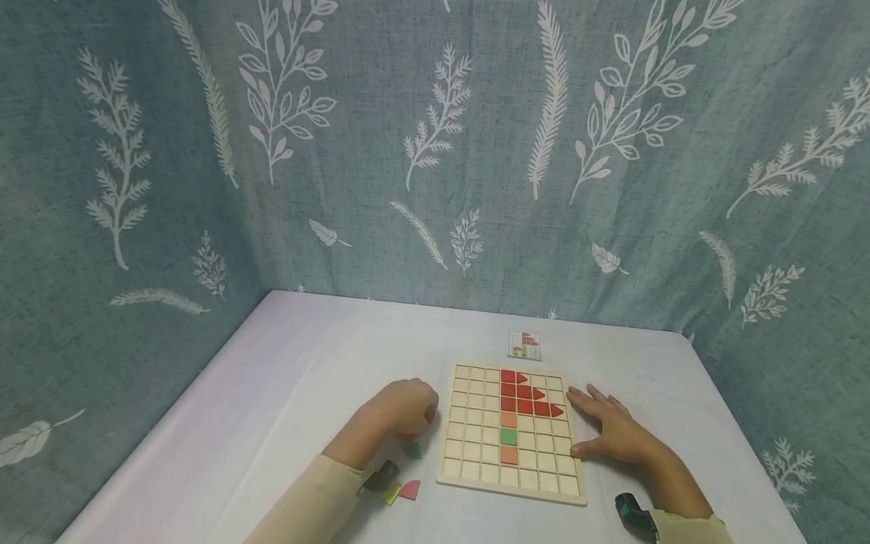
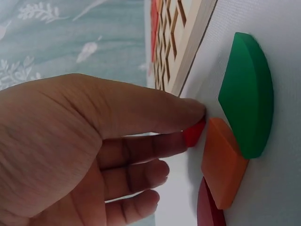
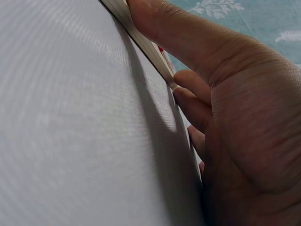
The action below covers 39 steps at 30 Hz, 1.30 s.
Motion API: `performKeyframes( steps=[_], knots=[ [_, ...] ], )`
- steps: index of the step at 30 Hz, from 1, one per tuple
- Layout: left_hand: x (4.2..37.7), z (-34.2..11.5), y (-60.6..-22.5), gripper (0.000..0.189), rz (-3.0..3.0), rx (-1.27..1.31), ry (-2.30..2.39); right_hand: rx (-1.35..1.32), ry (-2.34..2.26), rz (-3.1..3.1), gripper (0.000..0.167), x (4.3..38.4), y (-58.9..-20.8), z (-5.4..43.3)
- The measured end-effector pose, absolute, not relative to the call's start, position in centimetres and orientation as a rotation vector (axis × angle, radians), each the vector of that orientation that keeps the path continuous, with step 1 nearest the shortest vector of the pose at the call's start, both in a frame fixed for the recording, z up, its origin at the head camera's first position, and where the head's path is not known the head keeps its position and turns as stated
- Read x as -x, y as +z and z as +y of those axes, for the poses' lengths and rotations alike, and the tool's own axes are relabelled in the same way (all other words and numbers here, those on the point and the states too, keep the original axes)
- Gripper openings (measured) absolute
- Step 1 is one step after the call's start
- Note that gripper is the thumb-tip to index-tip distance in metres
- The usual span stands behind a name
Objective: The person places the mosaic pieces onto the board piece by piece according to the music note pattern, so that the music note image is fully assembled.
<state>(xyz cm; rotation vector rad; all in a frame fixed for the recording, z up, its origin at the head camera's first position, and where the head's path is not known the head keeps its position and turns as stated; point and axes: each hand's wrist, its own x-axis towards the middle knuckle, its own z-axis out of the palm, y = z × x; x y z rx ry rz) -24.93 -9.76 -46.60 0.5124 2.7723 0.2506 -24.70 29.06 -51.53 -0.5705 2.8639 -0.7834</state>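
Note:
My left hand (image 1: 402, 408) is low over the table, left of a wooden grid board (image 1: 467, 472). In the left wrist view its thumb and index finger pinch a small red piece (image 2: 194, 133), mostly covered by the fingertips; the other fingers curl loosely. Close by lie a green quarter-round piece (image 2: 256, 94), an orange piece (image 2: 224, 165) and a dark red piece (image 2: 209, 207). My right hand (image 1: 615, 431) rests along the board's right edge, fingers spread and thumb against the side. Red squares and triangles (image 1: 525, 391) fill three rows on the board, above an orange, green (image 1: 508, 437), orange column.
Behind the board lies a small pattern card (image 1: 525, 345) with a coloured picture on a grid. A yellow-green piece (image 1: 392, 495) and a pinkish-red quarter-round piece (image 1: 410, 489) lie near the left wrist. A patterned teal curtain (image 1: 381, 151) encloses the white table (image 1: 319, 340).

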Motion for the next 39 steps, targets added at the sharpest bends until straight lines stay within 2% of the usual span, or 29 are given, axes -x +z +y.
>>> performKeyframes(
  steps=[6,17,25,34,39],
  knots=[
    [25.1,-9.8,-46.5,0.015,2.770,-0.553,0.260,0.578,-0.757,2.875,0.113,25.0,-51.5,29.3],
    [23.7,-8.0,-45.0,0.015,2.906,-1.034,0.208,0.541,-0.769,2.869,0.114,25.0,-51.3,29.1],
    [22.5,-5.8,-45.9,0.005,2.871,-1.334,0.219,0.525,-0.774,2.855,0.114,24.7,-51.5,28.9],
    [21.3,-3.1,-47.3,0.004,2.827,-1.517,0.272,0.521,-0.759,2.862,0.115,24.8,-51.3,29.0],
    [20.2,-1.6,-47.5,0.004,2.800,-1.531,0.220,0.532,-0.755,2.859,0.114,24.8,-51.5,29.0]
  ],
)
